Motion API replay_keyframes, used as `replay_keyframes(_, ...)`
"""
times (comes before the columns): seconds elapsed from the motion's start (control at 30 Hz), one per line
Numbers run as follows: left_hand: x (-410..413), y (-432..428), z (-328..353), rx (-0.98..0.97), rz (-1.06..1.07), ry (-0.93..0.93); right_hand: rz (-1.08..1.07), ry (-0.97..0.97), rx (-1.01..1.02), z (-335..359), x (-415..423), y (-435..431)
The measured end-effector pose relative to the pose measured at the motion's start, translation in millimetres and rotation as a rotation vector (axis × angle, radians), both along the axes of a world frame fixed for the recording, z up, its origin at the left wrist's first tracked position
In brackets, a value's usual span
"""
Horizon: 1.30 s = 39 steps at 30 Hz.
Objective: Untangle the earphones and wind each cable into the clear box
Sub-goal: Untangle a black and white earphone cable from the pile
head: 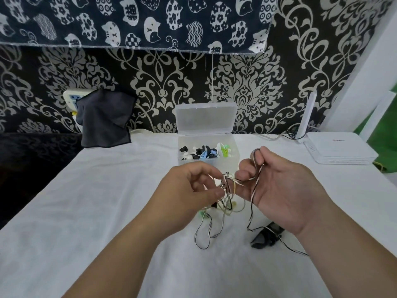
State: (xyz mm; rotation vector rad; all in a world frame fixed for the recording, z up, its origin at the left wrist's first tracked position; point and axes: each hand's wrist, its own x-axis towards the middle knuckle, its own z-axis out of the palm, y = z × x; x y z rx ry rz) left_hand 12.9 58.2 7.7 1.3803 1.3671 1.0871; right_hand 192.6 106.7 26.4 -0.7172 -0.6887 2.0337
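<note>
A tangle of thin earphone cables, black-and-white striped and pale ones, hangs between my two hands above the white cloth. My left hand pinches the knot with thumb and fingertips. My right hand is palm-up, and the striped cable loops over its curled fingers, then trails down across the cloth. Loose loops lie on the cloth below the knot. The clear box stands just behind my hands with its lid up, holding several wound earphones in black, white, blue and green.
A small black pouch lies on the white cloth under my right wrist. A dark grey cloth hangs at the back left over a wall socket. A white router sits at the back right. The white table surface drops off at the left.
</note>
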Motion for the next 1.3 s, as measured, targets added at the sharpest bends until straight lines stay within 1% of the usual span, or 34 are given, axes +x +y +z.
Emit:
replay_keyframes(0.13,5.8,-0.5,0.4,0.048,0.039,0.136,0.041,-0.021,0.020,0.4,-2.3,-3.1)
replay_keyframes(0.2,5.8,-1.1,0.9,0.078,0.045,0.139,0.042,-0.059,0.088,-1.3,-1.5,-3.6)
replay_keyframes(0.27,4.8,-1.5,1.3,0.094,0.056,0.119,0.029,-0.166,0.158,-5.4,-1.5,-3.1)
replay_keyframes(0.37,5.1,-2.0,1.7,0.053,0.086,0.038,-0.053,-0.407,0.219,-11.3,-4.0,-2.0)
replay_keyframes(0.43,4.3,-1.4,0.6,0.033,0.124,0.017,-0.131,-0.671,0.306,-16.0,-4.6,-2.0)
replay_keyframes(0.5,3.8,-0.3,0.5,0.037,0.156,0.012,-0.214,-0.994,0.429,-16.8,-4.4,-3.7)
replay_keyframes(0.53,3.6,0.2,0.4,0.044,0.169,0.018,-0.268,-1.105,0.510,-15.9,-4.6,-5.2)
replay_keyframes(0.6,3.5,1.3,0.1,0.055,0.186,0.039,-0.387,-1.192,0.728,-12.7,-3.6,-8.0)
replay_keyframes(0.63,3.5,1.4,0.0,0.056,0.188,0.043,-0.417,-1.199,0.847,-10.3,-3.2,-9.4)
replay_keyframes(0.67,3.9,1.4,0.0,0.059,0.184,0.042,-0.403,-1.197,0.942,-9.5,-3.1,-10.3)
replay_keyframes(0.7,4.1,1.5,-0.2,0.065,0.176,0.042,-0.352,-1.190,0.993,-8.8,-3.9,-12.1)
replay_keyframes(0.77,4.7,1.5,-0.3,0.082,0.158,0.039,-0.234,-1.195,0.997,-10.3,-7.5,-15.3)
replay_keyframes(0.83,4.7,0.8,0.3,0.074,0.142,-0.006,-0.161,-1.241,0.964,-12.2,-10.8,-16.9)
replay_keyframes(0.93,1.3,1.0,0.3,0.034,0.113,-0.135,-0.088,-1.235,0.888,-12.1,-10.5,-15.8)
replay_keyframes(1.03,-1.1,2.6,0.7,-0.044,0.153,-0.264,-0.043,-1.181,0.755,-8.3,-9.1,-14.2)
replay_keyframes(1.13,0.1,3.1,2.1,-0.143,0.204,-0.406,0.010,-1.050,0.587,-8.0,-12.9,-15.1)
replay_keyframes(1.23,-1.1,2.2,3.5,-0.225,0.191,-0.548,0.013,-0.877,0.413,-6.0,-12.5,-15.5)
replay_keyframes(1.3,-1.4,2.8,4.4,-0.251,0.155,-0.600,-0.009,-0.860,0.353,-5.4,-11.9,-14.8)
